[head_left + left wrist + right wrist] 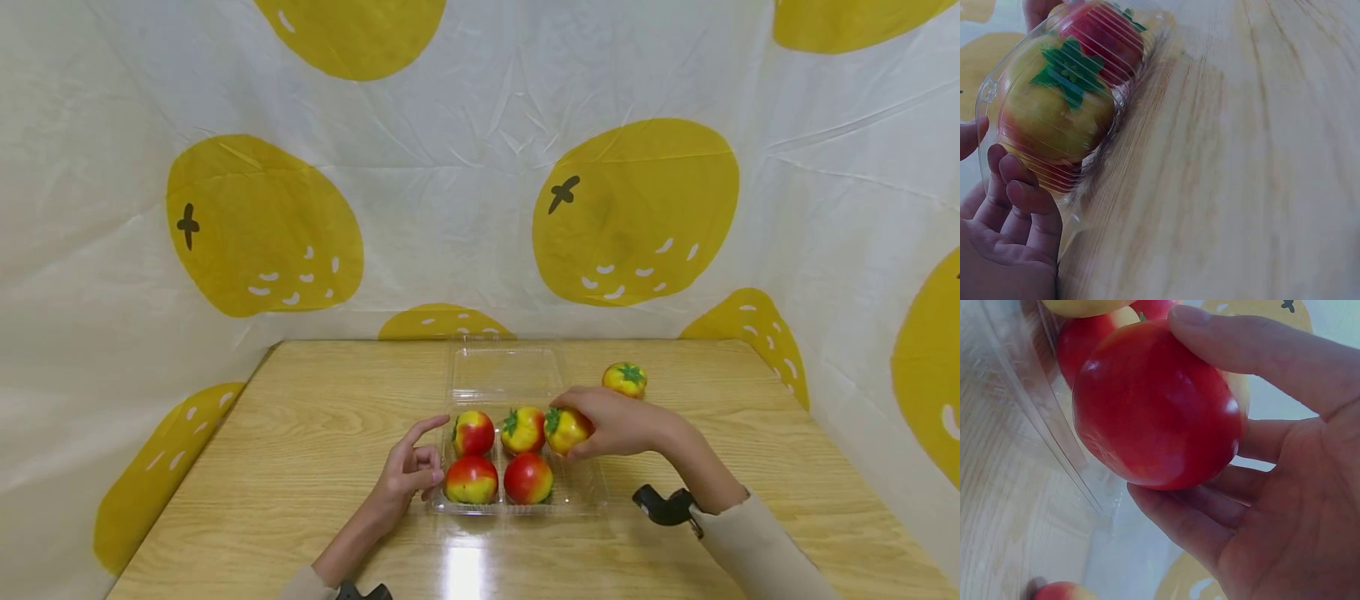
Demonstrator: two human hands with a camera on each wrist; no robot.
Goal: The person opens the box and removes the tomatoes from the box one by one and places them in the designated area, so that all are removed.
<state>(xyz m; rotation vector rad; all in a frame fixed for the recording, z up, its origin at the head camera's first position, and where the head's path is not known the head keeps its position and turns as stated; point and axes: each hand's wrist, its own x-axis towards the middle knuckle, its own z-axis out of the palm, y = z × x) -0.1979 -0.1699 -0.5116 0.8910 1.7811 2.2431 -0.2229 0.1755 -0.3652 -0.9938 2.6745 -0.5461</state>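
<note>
My right hand (618, 421) grips a red-and-yellow tomato-like fruit (567, 431) with a green star-shaped top, at the back right of a clear plastic clamshell box (585, 500). Up close in the right wrist view, thumb and fingers curl round the red side of this fruit (1154, 412). More such fruits sit in the box: one at back left (474, 433), one at back middle (522, 432), and two in front (471, 481). At the box's left side, my left hand (405, 475) has its index finger stretched along the edge; its loosely bent fingertips (1022, 187) are right at the clear wall.
Behind the box's fruit, its clear lid (506, 375) lies folded back. One more fruit (625, 380) rests on the wooden table (337, 383) beyond my right hand. A white cloth (450, 208) printed with large yellow fruits hangs round the table's back and sides.
</note>
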